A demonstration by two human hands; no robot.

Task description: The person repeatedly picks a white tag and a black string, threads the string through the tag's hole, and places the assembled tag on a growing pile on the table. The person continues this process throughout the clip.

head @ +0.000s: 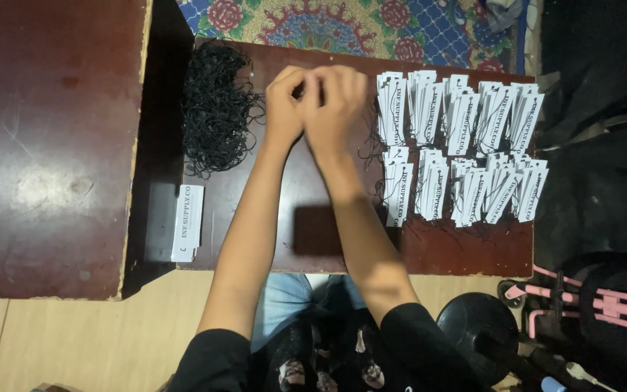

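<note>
Right, both hands' fingers [312, 91] pinched together, held thing hidden; black strings [215, 109] just left, white tags [459, 149] right.

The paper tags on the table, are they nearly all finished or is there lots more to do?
Many look done: two rows of white tags lie fanned out with black strings on them. In hand: the left hand and right hand are pressed together over the table, though what they pinch is hidden. Left: a small stack of plain tags and a heap of loose black strings, so plenty remains.
</note>
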